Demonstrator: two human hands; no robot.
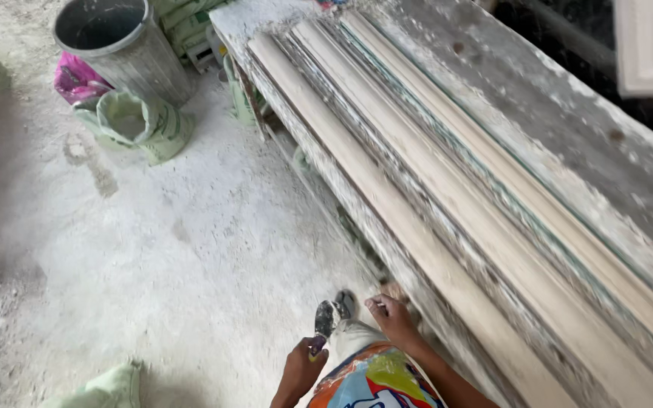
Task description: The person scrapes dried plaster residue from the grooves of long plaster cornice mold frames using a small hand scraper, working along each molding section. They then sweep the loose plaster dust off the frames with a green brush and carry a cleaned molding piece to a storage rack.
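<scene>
A: Scraper [323, 319] pinched by handle in left hand [300, 370]; looks light, stiff, plaster-crusted blade; best held at handle.

B: Right hand [392, 316] curled, fingertips on edge of long moulding [387, 204]; probably brittle, heavy; bench [568, 143] beneath, bucket [119, 45] well apart.

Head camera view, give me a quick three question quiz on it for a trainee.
1. True or false: the left hand holds a small tool with a dusty blade.
2. What does the right hand touch? A) the grey bucket B) the edge of the long bench C) the green sack
3. Fill in: long pale moulding strips lie ____ the bench.

Key: 1 true; 2 B; 3 lengthwise along.
</scene>
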